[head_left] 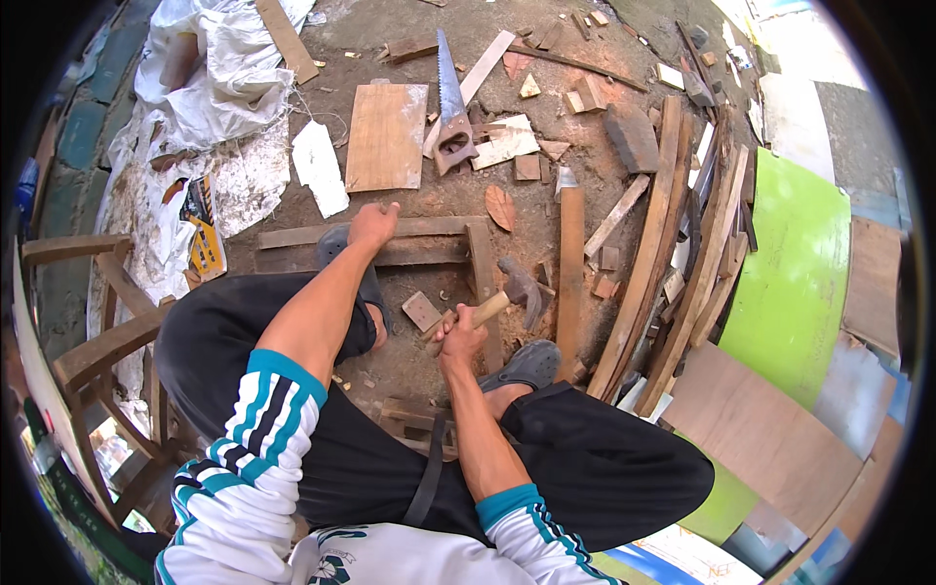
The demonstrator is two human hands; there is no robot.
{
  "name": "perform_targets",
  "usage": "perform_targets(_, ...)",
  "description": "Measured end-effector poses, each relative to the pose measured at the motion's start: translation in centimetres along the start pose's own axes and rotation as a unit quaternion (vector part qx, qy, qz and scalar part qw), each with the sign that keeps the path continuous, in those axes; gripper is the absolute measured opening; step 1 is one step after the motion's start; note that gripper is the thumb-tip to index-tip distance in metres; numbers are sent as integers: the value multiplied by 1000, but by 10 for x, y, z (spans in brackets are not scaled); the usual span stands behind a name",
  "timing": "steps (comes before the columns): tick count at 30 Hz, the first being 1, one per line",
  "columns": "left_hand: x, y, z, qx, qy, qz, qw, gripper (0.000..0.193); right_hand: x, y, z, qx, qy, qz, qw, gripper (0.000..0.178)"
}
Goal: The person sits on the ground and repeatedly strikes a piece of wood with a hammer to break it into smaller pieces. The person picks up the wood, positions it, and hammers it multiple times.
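My right hand (460, 339) is wrapped round the wooden handle of a claw hammer (524, 292), its metal head pointing to the right. My left hand (373, 226) is closed, with its fingers curled at the far rail of a wooden frame (439, 226). Whether something small sits in those fingers cannot be made out. The frame lies on the ground between my feet, with one side piece running toward me. Inside it, close to the hammer handle, rests a small wood block (421, 311).
Beyond the frame lie a handsaw (452, 127) and a plywood panel (387, 136). Long wooden strips (643, 253) are stacked at right, beside a green board (790, 263). A wooden chair-like frame (107, 361) stands at left, near white sacking (224, 88). Offcuts litter the ground.
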State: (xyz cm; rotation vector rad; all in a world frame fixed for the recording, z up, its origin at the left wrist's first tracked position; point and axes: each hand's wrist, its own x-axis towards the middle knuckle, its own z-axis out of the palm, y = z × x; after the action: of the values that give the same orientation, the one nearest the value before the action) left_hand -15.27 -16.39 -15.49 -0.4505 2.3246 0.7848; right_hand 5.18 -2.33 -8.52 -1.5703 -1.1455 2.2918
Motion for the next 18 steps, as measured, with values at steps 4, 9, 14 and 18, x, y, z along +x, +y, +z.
perform_targets(4, -15, 27, 13, -72, 43, 169, 982, 46, 16, -3, -3, -161, -21, 105, 981, 20)
perform_targets(9, -2, 82, 55, -6, -72, 336, 939, 46, -3, -26, -4, -91, 4, 48, 995, 19)
perform_targets(14, 14, 100, 72, 39, -213, 331, 919, 42, -1, -31, -14, -144, 23, 18, 989, 19)
perform_targets(18, 18, 100, 65, 51, -228, 309, 922, 44, 7, -11, -14, -103, 34, -46, 993, 19)
